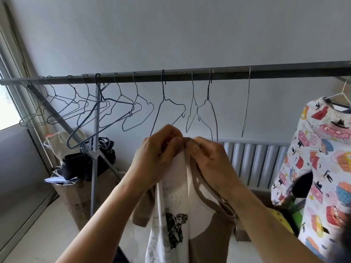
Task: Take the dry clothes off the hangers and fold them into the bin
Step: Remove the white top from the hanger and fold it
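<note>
Left hand (157,156): fingers curled, pinching the top edge of the shirt.
Right hand (209,158): fingers curled on the same top edge, touching the left hand. Both hands grip the shirt.
Shirt (174,196): white body, tan sleeves and neckband, dark printed figure. It is off any hanger and hangs from the hands in front of the rail's middle.
Step in hand: judged to be the start of folding, with the top edges gathered together.
Next move: calls for halving the shirt lengthwise, then lowering it into the bin. The bin is not in view and must be found first.
Patterned garment (319,168): on a white hanger (341,93) at the rail's right end, not yet taken.
Empty hangers (167,111): wire, many, spread from the rail's left end past its middle.
Rail (190,74): grey bar, level.
Cardboard box (79,202): on the floor under the rail's left end.
Radiator (256,164): on the wall, below the rail.
</note>
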### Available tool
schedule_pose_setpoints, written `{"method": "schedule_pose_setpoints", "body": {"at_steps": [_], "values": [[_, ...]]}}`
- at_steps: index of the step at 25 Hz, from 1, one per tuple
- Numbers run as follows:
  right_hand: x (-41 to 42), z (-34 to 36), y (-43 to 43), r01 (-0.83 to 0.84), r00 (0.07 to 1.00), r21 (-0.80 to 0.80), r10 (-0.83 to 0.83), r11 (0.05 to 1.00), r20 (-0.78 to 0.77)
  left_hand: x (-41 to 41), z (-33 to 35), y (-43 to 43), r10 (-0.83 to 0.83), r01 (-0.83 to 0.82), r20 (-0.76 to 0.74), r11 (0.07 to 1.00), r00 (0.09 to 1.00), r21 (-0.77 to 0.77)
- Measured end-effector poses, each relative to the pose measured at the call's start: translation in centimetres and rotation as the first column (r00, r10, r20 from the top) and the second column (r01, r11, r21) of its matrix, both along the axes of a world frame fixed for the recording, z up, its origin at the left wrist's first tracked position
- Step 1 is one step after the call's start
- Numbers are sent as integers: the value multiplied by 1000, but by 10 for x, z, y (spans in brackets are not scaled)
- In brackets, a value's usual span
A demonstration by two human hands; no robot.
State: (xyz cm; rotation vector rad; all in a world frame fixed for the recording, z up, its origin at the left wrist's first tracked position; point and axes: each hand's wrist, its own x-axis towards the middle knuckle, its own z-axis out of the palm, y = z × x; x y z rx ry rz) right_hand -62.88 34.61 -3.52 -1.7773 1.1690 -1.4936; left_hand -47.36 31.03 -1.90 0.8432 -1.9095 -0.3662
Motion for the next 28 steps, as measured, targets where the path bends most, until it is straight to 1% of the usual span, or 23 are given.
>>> {"method": "schedule_pose_setpoints", "body": {"at_steps": [1,4,6,8,9,10,12,14,16,17,19,22,23,26,28], "values": [[-2,2,-1,-51,998,24,50,998,27,4,-1,0,-7,7,-1,1000,1000,7],[-10,1,-3,-220,975,122,222,968,-2,16,-3,-1,-11,11,-17,999,1000,33],[-9,-3,-5,-255,963,145,264,956,-45,21,-3,1,-12,12,-5,999,1000,37],[-2,-7,-7,-227,965,87,236,970,-116,23,-1,3,-28,28,11,999,1000,37],[4,-8,-8,-212,968,63,218,975,-126,24,0,3,-41,40,18,999,999,35],[9,-9,-9,-192,975,50,197,980,-100,25,1,5,-54,53,24,998,998,31],[19,-8,-12,-143,990,21,143,989,17,28,3,8,-75,75,28,997,997,24],[27,-6,-17,-84,987,-28,87,996,132,37,5,10,-52,52,-3,998,999,42],[30,-2,-20,-52,985,-76,63,996,163,49,7,10,-4,6,-26,996,1000,93],[31,0,-21,-60,986,-93,73,994,153,54,8,8,-3,5,-15,991,1000,131],[32,6,-21,-98,988,-98,109,990,109,60,8,9,-56,51,16,973,998,226],[33,13,-22,-140,987,-85,146,986,68,59,10,15,-96,104,-40,927,995,360],[32,14,-22,-153,985,-80,158,985,63,60,12,15,-98,109,-49,926,994,361],[24,11,-25,-167,986,-60,168,984,10,62,18,11,-71,68,3,965,997,252],[16,3,-28,-131,984,-29,127,991,-122,61,18,9,-62,65,-19,974,998,219]]}}
